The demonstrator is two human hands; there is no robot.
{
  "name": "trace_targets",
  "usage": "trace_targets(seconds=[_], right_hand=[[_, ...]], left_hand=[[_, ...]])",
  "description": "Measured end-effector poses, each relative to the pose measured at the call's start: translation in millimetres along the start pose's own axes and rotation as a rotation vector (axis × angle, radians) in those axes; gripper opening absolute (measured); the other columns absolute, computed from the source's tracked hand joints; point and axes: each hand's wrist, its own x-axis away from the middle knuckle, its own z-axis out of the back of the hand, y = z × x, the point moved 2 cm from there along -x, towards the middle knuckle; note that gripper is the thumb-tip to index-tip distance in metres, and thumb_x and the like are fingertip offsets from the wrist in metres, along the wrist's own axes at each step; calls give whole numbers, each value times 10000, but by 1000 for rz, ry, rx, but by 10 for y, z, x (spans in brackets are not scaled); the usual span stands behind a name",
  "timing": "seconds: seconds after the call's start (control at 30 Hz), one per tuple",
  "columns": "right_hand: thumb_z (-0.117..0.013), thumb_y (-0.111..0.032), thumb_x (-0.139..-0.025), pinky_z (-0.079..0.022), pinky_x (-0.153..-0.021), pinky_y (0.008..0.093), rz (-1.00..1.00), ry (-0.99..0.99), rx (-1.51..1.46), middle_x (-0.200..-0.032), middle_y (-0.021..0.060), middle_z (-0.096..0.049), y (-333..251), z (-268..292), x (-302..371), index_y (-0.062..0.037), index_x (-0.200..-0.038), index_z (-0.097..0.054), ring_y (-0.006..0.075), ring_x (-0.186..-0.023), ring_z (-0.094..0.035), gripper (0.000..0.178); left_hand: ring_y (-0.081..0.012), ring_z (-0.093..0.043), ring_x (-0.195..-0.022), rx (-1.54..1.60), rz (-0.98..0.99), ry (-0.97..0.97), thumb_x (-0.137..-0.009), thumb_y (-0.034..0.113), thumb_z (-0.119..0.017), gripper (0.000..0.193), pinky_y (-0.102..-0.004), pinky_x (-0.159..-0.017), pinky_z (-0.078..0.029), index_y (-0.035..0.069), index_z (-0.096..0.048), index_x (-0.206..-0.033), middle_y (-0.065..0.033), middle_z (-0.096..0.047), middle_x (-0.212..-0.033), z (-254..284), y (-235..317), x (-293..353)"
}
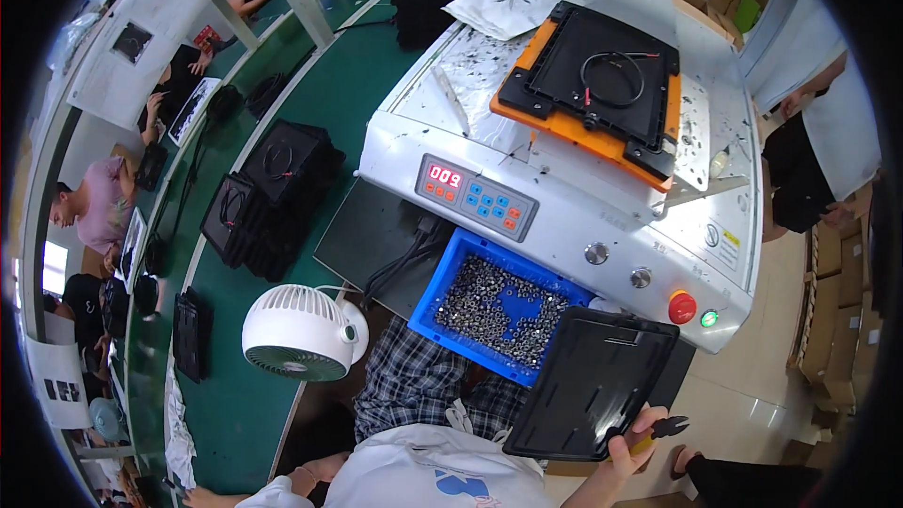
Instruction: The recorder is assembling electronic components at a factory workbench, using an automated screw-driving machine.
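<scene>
My right hand (632,442) is closed at the lower right corner of a black rectangular plastic panel (588,386), which is tilted over my lap. The same hand also grips a small pair of pliers (669,427); their dark jaws point right and a bit of yellow handle shows. Down at the lower left rim, my left hand (201,498) is only partly in view beside the green belt, its fingers too cut off to read. Behind the panel lies a blue bin (442,287) of small metal nuts. Another black panel with a looped cable (616,80) sits on the machine's orange fixture (527,113).
A white machine (395,146) carries a button panel, a red stop knob (682,307) and a lit green button. A white fan (296,329) stands on the green belt (230,414), near stacked black panels (282,165). Other people sit beyond the belt; cartons (837,339) stand at right.
</scene>
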Motion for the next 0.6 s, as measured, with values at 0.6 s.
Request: trace_targets(seconds=[0.6], right_hand=[[-682, 18, -604, -321, -701, 250, 69, -169, 82, -770, 36, -450, 191, -285, 523, -89, -826, -430, 140, -704, -404, 353]], left_hand=[[-204, -641, -771, -461, -809, -522, -660, 219, -758, 321, -294, -638, -485, 21, -663, -895, -141, -661, -893, 691, 1956, -114]])
